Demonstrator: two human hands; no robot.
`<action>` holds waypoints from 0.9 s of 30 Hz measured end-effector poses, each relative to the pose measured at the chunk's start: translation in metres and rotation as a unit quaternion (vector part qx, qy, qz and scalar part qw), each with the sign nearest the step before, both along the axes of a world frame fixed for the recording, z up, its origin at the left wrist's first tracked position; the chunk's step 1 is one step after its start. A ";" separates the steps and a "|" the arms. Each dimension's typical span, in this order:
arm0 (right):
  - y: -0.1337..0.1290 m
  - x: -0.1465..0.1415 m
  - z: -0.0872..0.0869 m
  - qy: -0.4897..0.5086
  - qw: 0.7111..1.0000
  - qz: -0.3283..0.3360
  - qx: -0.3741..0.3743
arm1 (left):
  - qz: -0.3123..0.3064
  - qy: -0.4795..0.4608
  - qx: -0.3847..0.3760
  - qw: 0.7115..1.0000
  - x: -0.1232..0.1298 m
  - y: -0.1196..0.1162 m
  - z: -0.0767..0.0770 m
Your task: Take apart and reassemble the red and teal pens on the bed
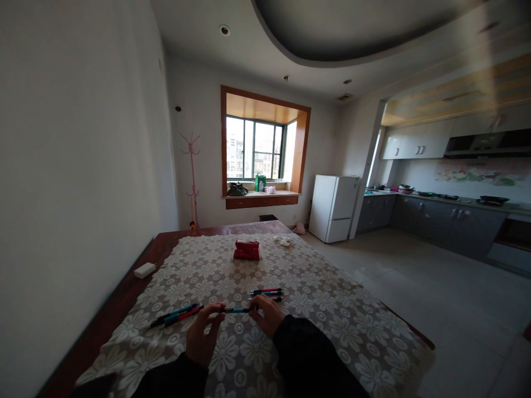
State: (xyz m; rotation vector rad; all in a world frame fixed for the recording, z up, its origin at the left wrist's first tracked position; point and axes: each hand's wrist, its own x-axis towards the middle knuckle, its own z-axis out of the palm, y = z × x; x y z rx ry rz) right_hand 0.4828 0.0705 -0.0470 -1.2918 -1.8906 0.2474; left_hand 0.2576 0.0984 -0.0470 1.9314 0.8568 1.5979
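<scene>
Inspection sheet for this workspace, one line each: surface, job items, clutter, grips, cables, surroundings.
Surface: floral tablecloth on a table, dark red wood showing along the left edge.
Job items: one held pen; left pen group; right pen group just beyond the right grip.
Clutter: red pouch; white box on the left edge; crumpled white item near the far edge.
Grips: left grip and right grip pinch opposite ends of the held pen.
Cables: nothing seen.
Surroundings: window ahead; refrigerator and kitchen counter right; pink coat stand left.
</scene>
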 end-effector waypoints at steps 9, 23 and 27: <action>-0.001 -0.001 -0.001 -0.045 0.998 0.029 0.023 | 0.001 0.017 -0.021 1.000 0.001 -0.003 0.004; 0.000 -0.001 -0.006 -0.029 0.998 0.044 0.033 | 0.023 0.052 0.058 0.997 -0.001 -0.002 0.006; 0.002 -0.001 -0.012 -0.038 0.998 0.052 0.021 | -0.002 0.078 0.093 0.993 0.001 -0.004 0.011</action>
